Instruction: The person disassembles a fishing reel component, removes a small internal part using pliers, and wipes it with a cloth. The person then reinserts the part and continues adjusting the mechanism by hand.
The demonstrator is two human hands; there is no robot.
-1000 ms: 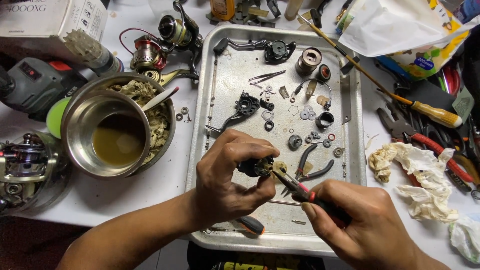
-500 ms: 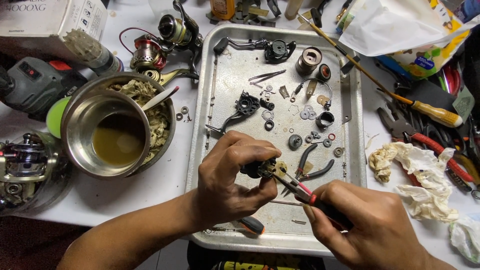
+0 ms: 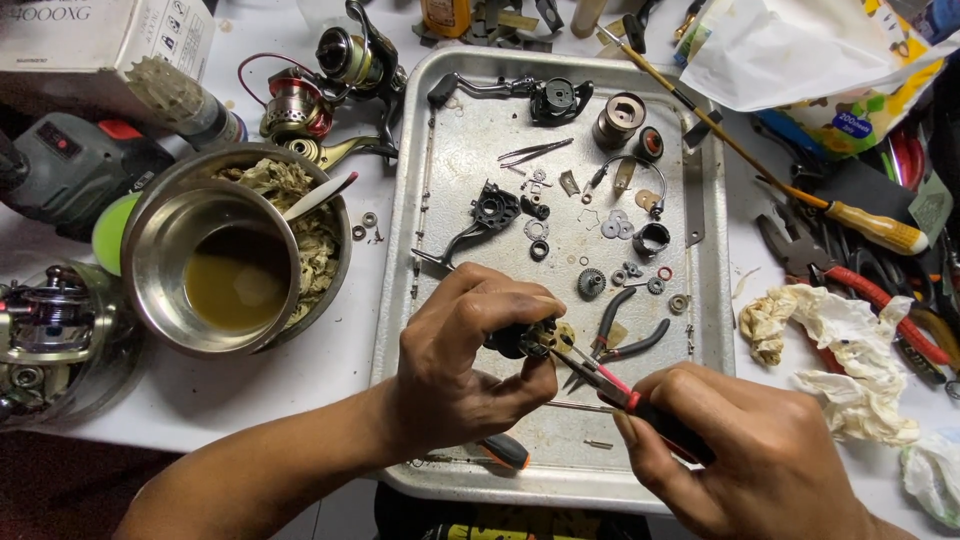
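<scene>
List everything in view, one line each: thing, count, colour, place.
metal tray: one, silver, centre
loose small parts: many, dark and silver, on the tray
steel bowls: two nested, silver, left of the tray; inner one holds brownish liquid
fishing reels: two, red and gold, above the bowls
long screwdriver: one, yellow handle, right of the tray
stained rag: one, white, right
small dark part: one, in the left hand
screwdriver: one, red and black, in the right hand
left hand: holds the part
right hand: grips the screwdriver

Small parts crowding tray
</scene>
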